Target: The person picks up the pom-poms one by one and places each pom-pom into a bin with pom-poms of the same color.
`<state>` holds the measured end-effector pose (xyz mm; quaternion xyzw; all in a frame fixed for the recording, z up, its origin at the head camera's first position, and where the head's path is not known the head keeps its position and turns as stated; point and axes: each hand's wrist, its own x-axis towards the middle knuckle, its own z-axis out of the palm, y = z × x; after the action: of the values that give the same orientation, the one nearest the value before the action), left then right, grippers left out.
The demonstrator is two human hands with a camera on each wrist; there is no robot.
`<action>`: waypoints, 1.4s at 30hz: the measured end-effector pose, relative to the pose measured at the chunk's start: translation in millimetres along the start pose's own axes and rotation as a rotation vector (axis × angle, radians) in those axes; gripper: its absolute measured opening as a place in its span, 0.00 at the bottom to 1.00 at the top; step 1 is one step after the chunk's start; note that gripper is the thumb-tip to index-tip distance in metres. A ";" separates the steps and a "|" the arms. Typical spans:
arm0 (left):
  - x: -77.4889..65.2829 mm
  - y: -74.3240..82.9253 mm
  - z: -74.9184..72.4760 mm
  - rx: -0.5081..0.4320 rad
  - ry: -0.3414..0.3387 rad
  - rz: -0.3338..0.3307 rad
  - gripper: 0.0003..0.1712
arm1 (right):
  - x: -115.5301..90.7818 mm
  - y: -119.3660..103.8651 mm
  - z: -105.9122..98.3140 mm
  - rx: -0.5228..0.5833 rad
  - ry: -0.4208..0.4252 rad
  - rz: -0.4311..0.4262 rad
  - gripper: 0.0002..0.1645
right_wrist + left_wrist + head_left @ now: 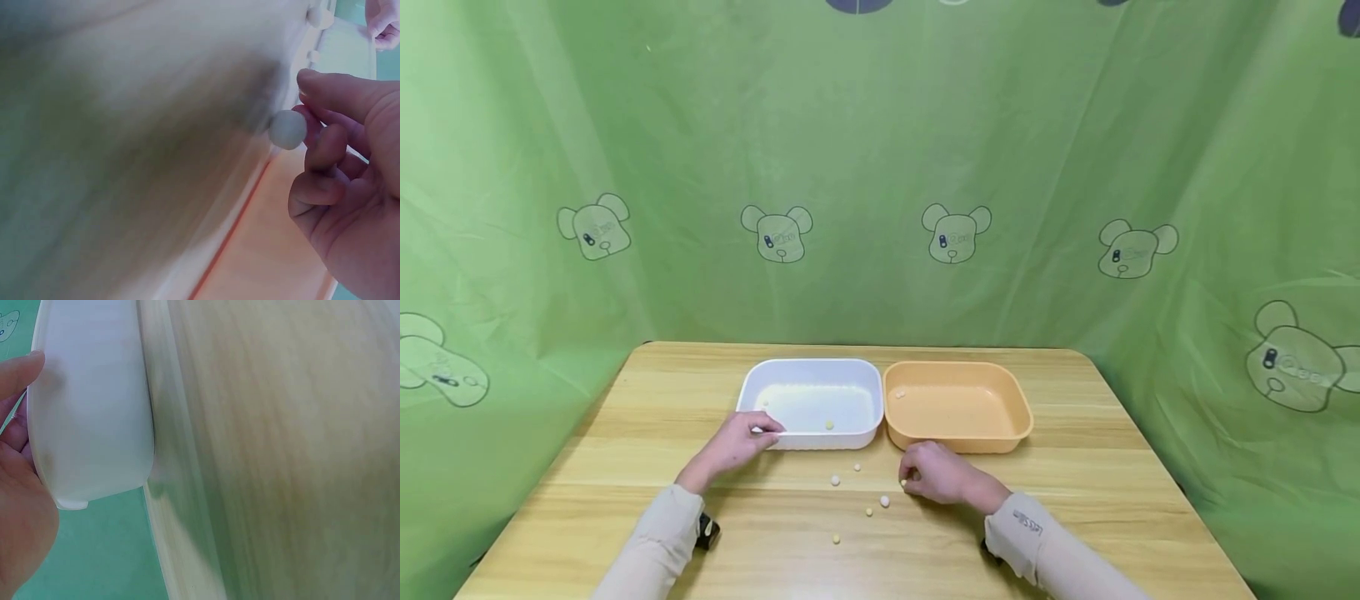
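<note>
My left hand (733, 443) grips the near left rim of a white plastic basin (820, 441). In the left wrist view, the thumb (25, 372) lies at the rim and the other fingers are partly hidden behind the wall. In front of the orange basin (958, 444), my right hand (943, 473) pinches a small yellow ball (903, 483) between thumb and fingertips. A white ball (287, 129) appears close to those fingertips in the right wrist view. Nearby on the table lie white balls (884, 501) and yellow balls (869, 512).
Both basins stand side by side on the wooden table (1135, 500). Inside the white one are a yellow ball (829, 425) and a pale ball (766, 403); small white balls (900, 394) lie in the orange one. A green curtain (865, 292) hangs behind and at the sides.
</note>
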<state>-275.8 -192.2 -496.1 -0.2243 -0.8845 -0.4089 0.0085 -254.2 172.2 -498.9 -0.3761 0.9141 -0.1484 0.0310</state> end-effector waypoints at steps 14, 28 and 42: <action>0.0 -1.6 0.0 0.004 0.002 0.016 0.07 | -0.3 -11.5 -12.5 0.189 0.023 0.029 0.02; -0.2 -0.6 -0.4 -0.007 0.004 0.016 0.07 | 0.9 -13.4 -22.6 0.260 0.047 0.053 0.05; 0.6 -2.5 -0.2 0.012 0.007 0.041 0.06 | 11.4 -16.7 -39.2 0.277 0.106 0.090 0.05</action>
<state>-277.4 -193.5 -497.7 -0.2411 -0.8822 -0.4039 0.0213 -257.6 162.7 -455.9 -0.3186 0.9012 -0.2911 0.0408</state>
